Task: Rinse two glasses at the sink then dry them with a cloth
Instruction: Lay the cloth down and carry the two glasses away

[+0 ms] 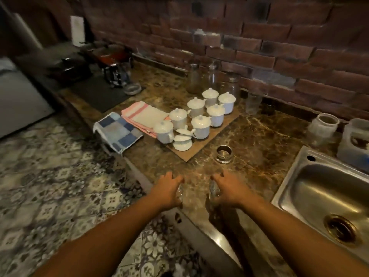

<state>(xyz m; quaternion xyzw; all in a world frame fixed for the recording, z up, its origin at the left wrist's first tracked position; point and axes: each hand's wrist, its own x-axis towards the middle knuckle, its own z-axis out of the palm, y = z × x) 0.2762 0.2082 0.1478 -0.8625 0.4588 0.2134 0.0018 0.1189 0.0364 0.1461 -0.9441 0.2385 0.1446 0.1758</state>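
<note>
Each of my hands grips a clear glass over the front of the brown marble counter. My left hand (pixel 168 189) curls round one glass (pixel 180 193), mostly hidden behind the fingers. My right hand (pixel 227 191) holds the other glass (pixel 214 189), which shows on its left side. The steel sink (pixel 311 188) lies to the right of both hands. Two folded cloths lie at the counter's left: a blue checked cloth (pixel 117 131) hanging over the edge and a pink striped cloth (pixel 142 115) beside it.
A brown board (pixel 201 147) with several white lidded cups stands behind my hands. A small metal cup (pixel 224 153) sits near it. Glass jars line the brick wall, plastic containers (pixel 354 142) stand behind the sink, and a stove with pots is far left.
</note>
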